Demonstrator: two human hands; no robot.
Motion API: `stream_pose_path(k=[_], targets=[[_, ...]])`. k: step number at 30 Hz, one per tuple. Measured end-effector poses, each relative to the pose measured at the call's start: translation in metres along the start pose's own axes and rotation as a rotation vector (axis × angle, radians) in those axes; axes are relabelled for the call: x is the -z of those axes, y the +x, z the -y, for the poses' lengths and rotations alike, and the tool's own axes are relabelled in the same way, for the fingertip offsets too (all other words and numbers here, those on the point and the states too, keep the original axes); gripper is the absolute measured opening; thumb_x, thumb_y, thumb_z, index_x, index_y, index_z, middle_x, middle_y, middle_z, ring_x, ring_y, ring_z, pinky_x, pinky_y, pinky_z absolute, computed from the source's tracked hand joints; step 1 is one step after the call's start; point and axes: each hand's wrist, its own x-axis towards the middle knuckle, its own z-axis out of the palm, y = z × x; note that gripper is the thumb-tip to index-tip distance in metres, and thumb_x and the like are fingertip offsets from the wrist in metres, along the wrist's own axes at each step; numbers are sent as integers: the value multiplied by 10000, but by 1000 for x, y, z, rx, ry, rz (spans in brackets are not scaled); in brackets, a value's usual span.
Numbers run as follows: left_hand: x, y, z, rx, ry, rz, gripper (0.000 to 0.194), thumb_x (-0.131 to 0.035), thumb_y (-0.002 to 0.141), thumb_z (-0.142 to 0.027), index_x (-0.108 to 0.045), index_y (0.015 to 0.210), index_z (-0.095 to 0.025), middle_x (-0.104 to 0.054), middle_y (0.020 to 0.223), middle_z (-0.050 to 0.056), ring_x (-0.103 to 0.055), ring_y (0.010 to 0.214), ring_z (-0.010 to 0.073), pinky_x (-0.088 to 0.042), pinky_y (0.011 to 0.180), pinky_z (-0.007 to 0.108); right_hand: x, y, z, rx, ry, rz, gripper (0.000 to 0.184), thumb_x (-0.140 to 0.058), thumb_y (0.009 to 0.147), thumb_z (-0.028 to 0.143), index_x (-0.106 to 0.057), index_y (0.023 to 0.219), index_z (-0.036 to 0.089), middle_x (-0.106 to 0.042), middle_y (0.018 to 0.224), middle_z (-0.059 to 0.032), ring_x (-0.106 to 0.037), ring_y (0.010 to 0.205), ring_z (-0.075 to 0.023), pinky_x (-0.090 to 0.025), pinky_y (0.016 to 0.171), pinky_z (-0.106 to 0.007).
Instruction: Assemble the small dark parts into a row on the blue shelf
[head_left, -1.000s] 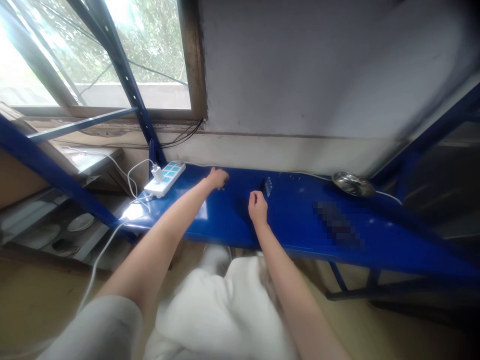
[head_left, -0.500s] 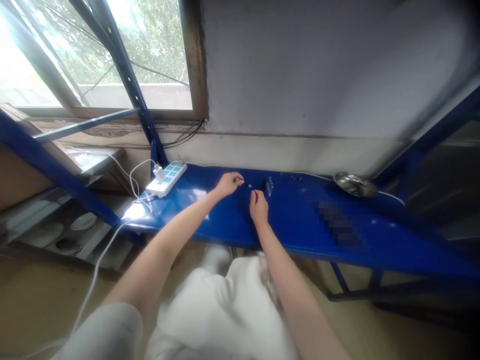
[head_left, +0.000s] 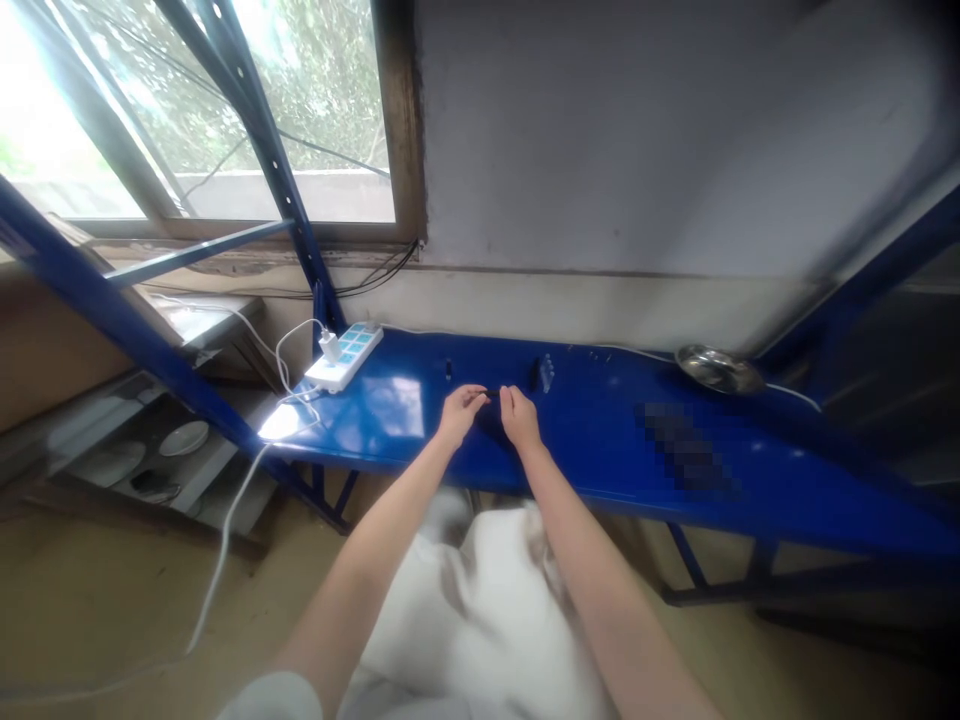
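Observation:
Over the blue table [head_left: 592, 440], my left hand [head_left: 459, 413] pinches a small dark stick-like piece [head_left: 491, 393] whose exact kind I cannot make out. My right hand [head_left: 520, 416] is closed with thumb and finger pressed together at the piece's other end; what its fingertips hold is hidden. Just beyond my right hand stand a small black part [head_left: 535, 374] and a row of clear parts [head_left: 547, 373]. Another small dark piece [head_left: 448, 369] lies on the tabletop beyond my left hand.
A white power strip [head_left: 346, 357] with a plug and cord lies at the left. Toward the back right are several tiny bits [head_left: 592, 355] and a shiny metal dish [head_left: 718, 369]. A blurred dark object [head_left: 686, 445] lies at the right. Blue posts [head_left: 281, 165] frame the table.
My left hand has lifted a dark piece from the tabletop's left part and brought it rightward against my right hand's fingertips. My right hand has stayed nearly in place.

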Motion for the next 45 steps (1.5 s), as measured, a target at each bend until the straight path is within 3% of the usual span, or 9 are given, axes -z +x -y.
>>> stream_pose_path(k=[8,13,22,26,30,39,45], targets=[[-1,-3,5,-38,271,-6,112,-463,831,-235,-536,875,-162,-589,687,5,-556,673,107,-421,680,241,-4,0,-3,28,-37,12,370,-236,902,410,-386,620,221,-449,561,2,-405,507,-138,-293,528,-259],[0,-5,-1,-44,412,5,202,-403,867,-311,-505,760,-174,-559,662,-11,-520,646,104,-404,660,228,-6,0,-4,40,-31,-10,391,-224,903,434,-386,619,220,-446,560,2,-405,509,-138,-303,524,-262],[-1,-7,1,-42,416,-42,430,-302,888,-464,-477,625,-172,-539,614,7,-517,609,121,-414,640,245,-6,-1,-3,40,-4,19,394,-208,904,448,-378,631,222,-449,574,3,-413,525,-140,-308,539,-260],[-1,-4,-3,-5,342,-37,393,-358,871,-455,-488,642,-163,-537,583,-5,-518,573,107,-421,613,233,-4,1,-1,32,2,37,375,-217,905,440,-406,669,218,-459,595,3,-434,545,-146,-319,551,-260],[1,4,-24,33,249,55,313,-449,836,-431,-517,706,-154,-562,571,-9,-544,542,100,-437,590,228,7,6,9,7,54,50,372,-225,901,457,-442,721,214,-487,630,-1,-461,573,-150,-349,571,-265],[1,9,-108,-105,182,232,198,-571,791,-304,-555,866,-121,-644,671,31,-603,580,93,-469,646,239,47,11,62,-50,228,-79,379,-301,875,513,-499,794,201,-542,669,-11,-492,597,-138,-391,578,-256],[5,-10,-137,-130,271,200,198,-511,832,-327,-522,840,-129,-630,650,18,-608,539,98,-462,611,232,67,11,88,70,262,-35,348,-347,872,493,-511,788,198,-510,630,9,-461,546,-114,-379,546,-241]])
